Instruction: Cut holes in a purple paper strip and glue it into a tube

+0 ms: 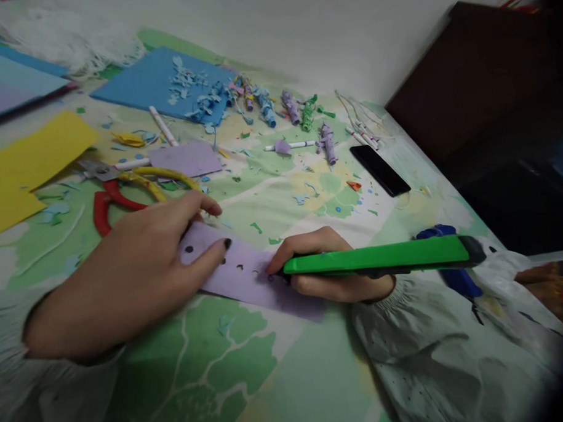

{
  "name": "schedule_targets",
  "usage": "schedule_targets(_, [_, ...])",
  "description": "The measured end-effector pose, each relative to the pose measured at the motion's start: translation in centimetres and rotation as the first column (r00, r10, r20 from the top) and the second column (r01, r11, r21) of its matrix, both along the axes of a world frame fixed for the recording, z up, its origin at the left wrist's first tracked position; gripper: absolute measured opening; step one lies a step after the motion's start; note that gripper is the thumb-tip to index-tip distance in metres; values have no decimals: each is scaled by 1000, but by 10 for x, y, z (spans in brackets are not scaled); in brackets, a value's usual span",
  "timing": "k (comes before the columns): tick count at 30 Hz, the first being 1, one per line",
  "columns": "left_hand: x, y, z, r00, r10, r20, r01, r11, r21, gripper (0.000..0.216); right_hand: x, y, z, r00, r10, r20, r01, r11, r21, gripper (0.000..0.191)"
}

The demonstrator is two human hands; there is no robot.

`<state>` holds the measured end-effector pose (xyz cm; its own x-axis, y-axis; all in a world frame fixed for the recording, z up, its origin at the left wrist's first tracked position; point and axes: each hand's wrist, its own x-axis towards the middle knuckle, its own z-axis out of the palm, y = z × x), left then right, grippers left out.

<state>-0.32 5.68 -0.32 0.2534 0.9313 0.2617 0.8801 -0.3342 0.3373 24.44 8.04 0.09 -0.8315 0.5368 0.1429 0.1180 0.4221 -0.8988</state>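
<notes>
I cannot make out the tip of the green cutter (381, 254) at my right hand (327, 288), my left hand (164, 250) hides part of the purple paper strip (260, 287) and scissors (118, 195), and the picture's edge crops the yellow paper (15, 171).

In the right grip (327, 288), the utility knife (381, 256) is vivid green with a near-black end. Under the left grip (150, 255), the paper strip (251, 289) is lilac with dark spots. Beyond that grip, the hand tool (120, 196)'s handles are red and yellow. Beneath both, the worktop (240, 345) is pale, patterned with green leaf shapes.
</notes>
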Motion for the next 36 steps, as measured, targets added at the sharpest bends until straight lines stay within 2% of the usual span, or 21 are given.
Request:
schedule_targets(4, [4, 2, -12, 984, -135, -117, 143, 988, 64, 41, 3, 5, -1, 997, -7, 83, 12, 998, -61, 20])
schedule_targets(7, [8, 1, -17, 963, -179, -201, 196, 978, 71, 42, 6, 7, -2, 992, 6, 129, 14, 989, -151, 24])
schedule_targets(10, [10, 0, -19, 963, -229, -145, 237, 970, 45, 38, 6, 8, -2, 984, 31, 174, 0, 985, -175, 27])
schedule_targets(15, [11, 2, -23, 948, -315, -44, 316, 948, 37, 32, 4, 8, 1, 980, -1, 200, 29, 990, -138, 25])
schedule_targets(22, [9, 4, -26, 926, -376, -39, 378, 922, 84, 30, 3, 7, 0, 982, -28, 184, 65, 978, -198, 27])
schedule_targets(28, [10, 3, -24, 929, -359, -89, 366, 926, 91, 29, 1, 4, 2, 976, -89, 197, 106, 991, -77, 26])
schedule_targets(33, [9, 2, -21, 906, -391, -163, 412, 904, 118, 30, -3, -4, 1, 952, -183, 246, 175, 983, 56, 26])
schedule_targets(36, [8, -1, -20, 914, -388, -122, 401, 910, 110, 28, -3, -6, -1, 956, -208, 206, 182, 973, 141, 26])
